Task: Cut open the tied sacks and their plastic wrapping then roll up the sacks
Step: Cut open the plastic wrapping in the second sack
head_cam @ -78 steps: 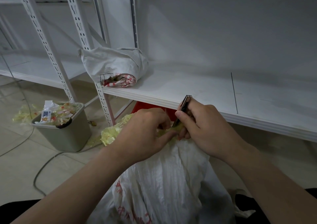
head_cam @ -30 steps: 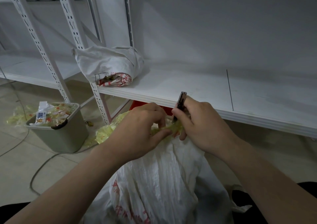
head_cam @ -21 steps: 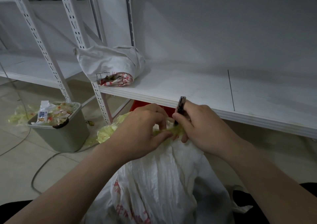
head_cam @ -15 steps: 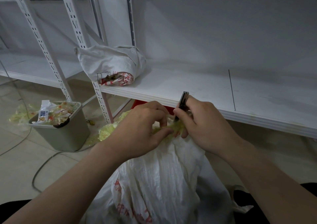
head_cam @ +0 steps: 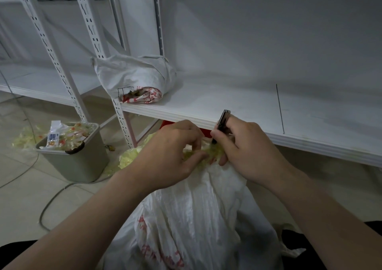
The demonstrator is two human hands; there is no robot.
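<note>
Head view. Your left hand (head_cam: 165,152) pinches the yellow-green plastic wrapping (head_cam: 215,151) bunched at the tied neck of the white sack (head_cam: 196,218), which stands on the floor between your forearms, just in front of the shelf (head_cam: 227,104). Your right hand (head_cam: 244,152) grips a dark cutter (head_cam: 222,123), tip down into the wrapping; the blade end is hidden, so whether it has bitten cannot be told.

Hazards: the tip works right beside your left fingertips (head_cam: 203,156), so a slip as the plastic gives way would likely carry it into them. Pressing too deep could slit the woven sack itself rather than only its tie.

Surroundings: the shelf edge lies just above both hands and limits an upward pull. A rolled sack (head_cam: 134,77) rests on the shelf beside the upright post (head_cam: 124,123). A bin (head_cam: 78,162) of wrapping scraps stands on the floor at left, with a cable (head_cam: 51,203) trailing past it
</note>
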